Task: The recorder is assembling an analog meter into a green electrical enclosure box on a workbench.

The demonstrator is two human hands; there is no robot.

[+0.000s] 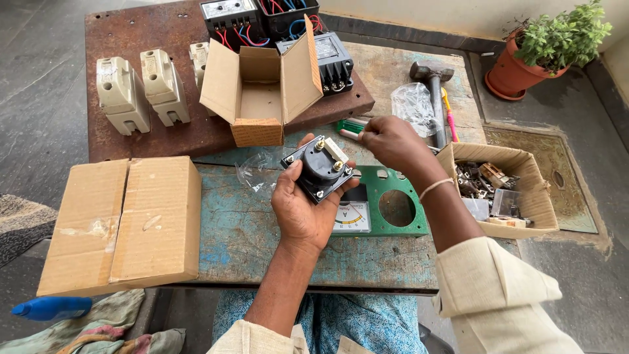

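My left hand [303, 208] holds a black square panel meter [320, 168] with its back up, showing brass terminal screws and a small white tab. Just to its upper right, my right hand [391, 139] grips a screwdriver with a green handle [350, 126], the handle pointing left above the meter. Under both hands lies a green metal panel [405, 191] with a round hole, and a second meter with a white dial [350, 217] sits in it.
An open cardboard box [262, 92] stands behind the meter. A closed carton [124, 223] lies at left. Cream fuse holders [141, 88] and black electrical units [262, 19] rest on a rusty plate. A hammer [434, 85], a parts box [498, 190] and a potted plant [550, 46] are right.
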